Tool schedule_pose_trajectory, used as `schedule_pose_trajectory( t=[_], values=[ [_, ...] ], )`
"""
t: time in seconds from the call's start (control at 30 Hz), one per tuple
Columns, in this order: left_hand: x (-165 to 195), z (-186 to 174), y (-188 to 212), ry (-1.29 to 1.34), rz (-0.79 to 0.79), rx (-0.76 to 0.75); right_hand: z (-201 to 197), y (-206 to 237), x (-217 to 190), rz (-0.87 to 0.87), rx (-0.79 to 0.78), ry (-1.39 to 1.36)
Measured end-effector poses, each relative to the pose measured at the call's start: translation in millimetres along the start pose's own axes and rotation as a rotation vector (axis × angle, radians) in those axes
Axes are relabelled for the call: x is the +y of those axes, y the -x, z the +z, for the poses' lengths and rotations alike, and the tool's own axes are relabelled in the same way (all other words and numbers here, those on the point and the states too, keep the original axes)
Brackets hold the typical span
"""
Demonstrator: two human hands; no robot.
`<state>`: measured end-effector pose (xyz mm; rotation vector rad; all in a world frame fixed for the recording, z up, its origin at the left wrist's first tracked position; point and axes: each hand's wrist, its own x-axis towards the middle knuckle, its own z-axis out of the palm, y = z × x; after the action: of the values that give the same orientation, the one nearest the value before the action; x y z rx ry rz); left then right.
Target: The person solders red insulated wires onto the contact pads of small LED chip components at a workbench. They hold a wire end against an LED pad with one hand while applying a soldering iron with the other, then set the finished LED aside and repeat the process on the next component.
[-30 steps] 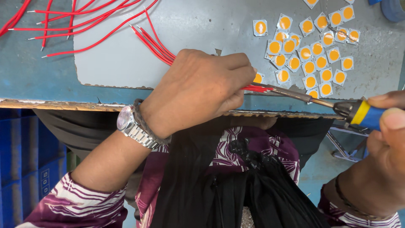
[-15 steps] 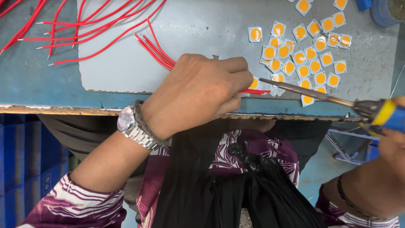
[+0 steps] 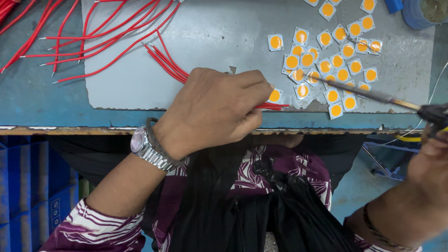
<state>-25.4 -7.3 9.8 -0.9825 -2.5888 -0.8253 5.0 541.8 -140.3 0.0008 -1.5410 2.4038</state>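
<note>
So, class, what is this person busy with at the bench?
The left hand rests on the grey mat, pinching red wires beside a small square chip with a yellow disc. The right hand holds a soldering iron whose tip hovers over a cluster of similar chips. More red wires lie spread at upper left.

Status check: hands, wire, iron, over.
Left hand pinching red wires beside a square chip. Right hand holds soldering iron, tip over chip cluster. Nothing between.

Thin red insulated wires [image 3: 107, 37]; small white square chips with round orange-yellow centres [image 3: 343, 74]; flat grey metal sheet [image 3: 210, 42]; worn blue tabletop [image 3: 42, 100]; silver metal wristwatch [image 3: 144, 147]; purple-and-white patterned sleeve [image 3: 98, 228].
</note>
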Motion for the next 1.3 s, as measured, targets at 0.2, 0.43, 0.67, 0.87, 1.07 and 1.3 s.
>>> schedule_pose_trajectory(
  t=[0.2,0.43,0.67,0.87,1.07,1.3],
  values=[
    [1,0,0,0.014,-0.001,0.007,23,15,12,-0.016,-0.031,0.115],
    [0,0,0,-0.009,0.0,-0.002,56,15,12,-0.008,-0.071,0.22],
    [-2,1,1,-0.029,-0.001,-0.009,68,19,8,-0.017,-0.089,0.298],
    [-2,1,0,-0.026,0.005,-0.018,78,26,5,-0.031,-0.085,0.345],
    [2,0,0,-0.04,-0.004,-0.035,86,27,2,-0.054,-0.09,0.363],
    [2,-2,0,-0.027,0.003,-0.011,93,25,-2,-0.066,-0.099,0.373]
  ],
)
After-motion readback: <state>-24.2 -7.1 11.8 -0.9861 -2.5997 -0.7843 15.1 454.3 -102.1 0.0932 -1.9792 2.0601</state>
